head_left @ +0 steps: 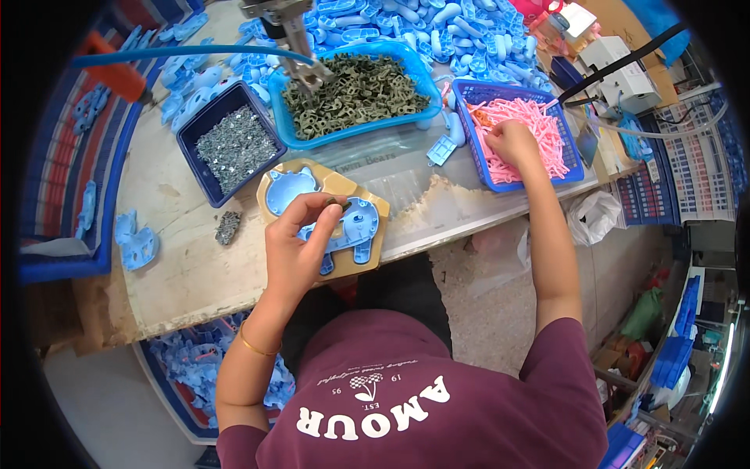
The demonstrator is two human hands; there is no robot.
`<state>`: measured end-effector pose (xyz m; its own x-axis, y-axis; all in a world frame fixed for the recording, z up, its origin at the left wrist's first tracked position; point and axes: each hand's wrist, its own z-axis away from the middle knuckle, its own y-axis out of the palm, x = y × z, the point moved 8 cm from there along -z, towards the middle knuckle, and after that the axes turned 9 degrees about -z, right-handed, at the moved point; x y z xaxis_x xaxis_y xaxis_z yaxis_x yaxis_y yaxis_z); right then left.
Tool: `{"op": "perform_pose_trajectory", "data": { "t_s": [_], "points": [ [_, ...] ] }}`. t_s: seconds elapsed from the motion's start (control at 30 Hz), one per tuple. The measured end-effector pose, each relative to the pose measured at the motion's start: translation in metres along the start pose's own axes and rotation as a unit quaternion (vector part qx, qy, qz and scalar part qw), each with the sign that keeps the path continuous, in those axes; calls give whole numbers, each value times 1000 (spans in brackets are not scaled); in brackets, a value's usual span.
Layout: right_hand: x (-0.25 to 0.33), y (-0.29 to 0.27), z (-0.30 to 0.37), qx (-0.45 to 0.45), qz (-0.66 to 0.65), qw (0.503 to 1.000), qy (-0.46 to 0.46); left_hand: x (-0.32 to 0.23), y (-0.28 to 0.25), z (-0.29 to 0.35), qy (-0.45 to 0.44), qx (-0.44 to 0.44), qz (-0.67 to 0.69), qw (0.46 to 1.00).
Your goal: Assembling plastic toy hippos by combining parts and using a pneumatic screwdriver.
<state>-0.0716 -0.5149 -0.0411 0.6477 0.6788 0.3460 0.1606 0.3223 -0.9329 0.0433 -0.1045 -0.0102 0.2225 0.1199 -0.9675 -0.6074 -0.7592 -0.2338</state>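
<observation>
My left hand (295,241) pinches a small dark green plastic piece (337,202) between thumb and fingertips, just above a tan fixture (269,205). Seated in that fixture are light blue hollow plastic shell halves (361,222), partly covered by the hand. Off to the right, my right hand (513,144) reaches into a blue basket (501,186) of thin pink plastic sticks (547,133). Its fingers are curled together among the sticks, and what they grip is hidden. Many similar dark green pieces fill a bright blue tub (301,143) behind the fixture.
A navy tray (193,162) holds small metal screws beside a small screw pile (227,227). A metal tool head (301,66) hangs above the tub. Blue shells (406,27) heap at the back; one blue shell (136,241) lies left. A bin of blue parts (176,356) stands below the table.
</observation>
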Motion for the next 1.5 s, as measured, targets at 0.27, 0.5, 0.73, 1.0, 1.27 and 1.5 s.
{"op": "perform_pose_trajectory", "data": {
  "t_s": [0.27,0.5,0.73,1.0,1.27,1.5],
  "points": [
    [17,-37,9,-33,-431,901,25,11,-8,3,-36,-13,79,996],
    [174,-12,111,177,-569,790,-144,21,0,-1,-116,-4,144,983],
    [220,41,143,249,-593,745,-177,25,0,3,-151,19,156,976],
    [212,53,146,145,-629,751,-140,15,-3,9,-100,-58,149,982],
    [232,54,157,264,-536,778,-195,18,-12,3,-119,100,163,974],
    [265,35,167,156,-324,840,-407,15,-18,8,-133,149,130,971]
  ]
}}
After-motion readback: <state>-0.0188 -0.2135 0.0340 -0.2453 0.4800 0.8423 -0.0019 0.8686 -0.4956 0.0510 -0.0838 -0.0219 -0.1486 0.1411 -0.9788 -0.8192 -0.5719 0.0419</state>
